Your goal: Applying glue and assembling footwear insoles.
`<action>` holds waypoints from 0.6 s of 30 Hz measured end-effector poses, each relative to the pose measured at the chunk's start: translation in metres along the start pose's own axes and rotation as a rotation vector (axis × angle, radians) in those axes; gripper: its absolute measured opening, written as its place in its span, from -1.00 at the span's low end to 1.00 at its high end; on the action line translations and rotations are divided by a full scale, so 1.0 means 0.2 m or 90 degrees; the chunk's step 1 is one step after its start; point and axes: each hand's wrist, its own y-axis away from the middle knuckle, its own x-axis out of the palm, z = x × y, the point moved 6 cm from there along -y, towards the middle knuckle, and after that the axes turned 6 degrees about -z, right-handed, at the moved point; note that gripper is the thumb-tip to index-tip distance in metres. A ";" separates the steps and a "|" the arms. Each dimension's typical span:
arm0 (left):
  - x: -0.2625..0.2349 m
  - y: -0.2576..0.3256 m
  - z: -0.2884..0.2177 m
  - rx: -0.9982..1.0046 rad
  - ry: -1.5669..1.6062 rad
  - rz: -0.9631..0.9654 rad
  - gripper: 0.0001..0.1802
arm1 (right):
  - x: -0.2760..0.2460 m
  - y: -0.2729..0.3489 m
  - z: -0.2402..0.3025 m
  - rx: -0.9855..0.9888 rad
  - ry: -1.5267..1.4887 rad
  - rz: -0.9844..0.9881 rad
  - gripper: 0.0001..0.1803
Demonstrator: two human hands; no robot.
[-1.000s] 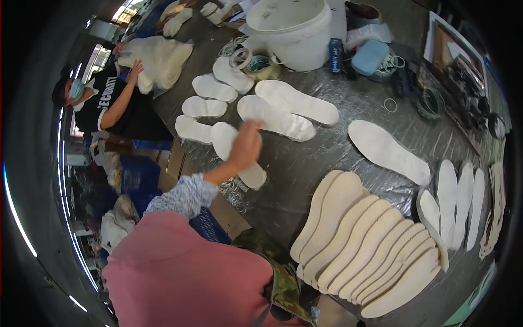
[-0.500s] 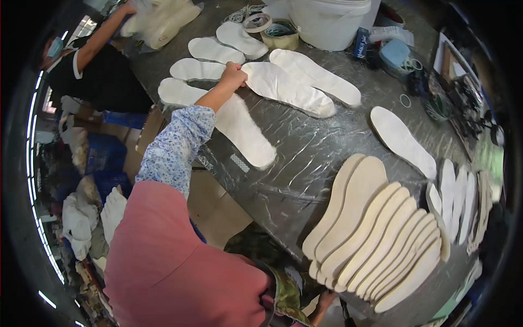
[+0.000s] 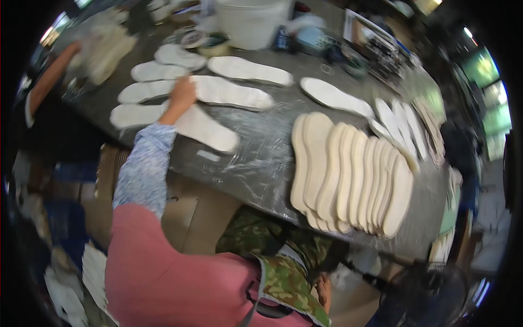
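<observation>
My left hand [image 3: 183, 94] reaches across the table, blurred, with its fingers closed at the left end of a white fleecy insole [image 3: 234, 94]. Another white insole [image 3: 250, 71] lies just beyond it. Below the hand is a slanting white insole [image 3: 207, 129], partly covered by my fingers and wrist. Further white insoles [image 3: 146, 91] are fanned out left of the hand. Low in the picture, beside my camouflage-patterned clothing, hangs my right hand [image 3: 323, 291], away from the insoles. Its fingers are too dim and partly hidden to read.
A row of cream insoles [image 3: 351, 169] overlaps near the table's front edge. Right of the middle lies a single white insole [image 3: 336, 98], with more insoles [image 3: 400, 122] beyond. A white bucket [image 3: 253, 24] and tape rolls [image 3: 214, 44] stand behind. Another person's arm [image 3: 52, 76] reaches in at left.
The view has swung to the right, so the table's things appear further left and higher. My left hand remains at the same insole's end. More of my right hand shows.
</observation>
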 end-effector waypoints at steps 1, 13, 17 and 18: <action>0.04 0.05 -0.20 0.032 -0.068 -0.022 -0.43 | -0.02 0.06 -0.22 0.026 0.002 0.012 -0.58; -0.47 0.92 -1.20 0.138 0.503 0.199 -0.46 | -0.17 0.30 -0.01 0.025 0.164 -0.135 -0.66; -0.20 1.16 -1.40 -0.183 0.774 0.401 -0.44 | -0.82 0.08 0.67 -0.149 -0.066 -0.510 -0.91; -0.16 1.19 -1.44 -0.254 0.810 0.422 -0.42 | -0.91 -0.03 0.74 -0.173 -0.179 -0.548 -0.90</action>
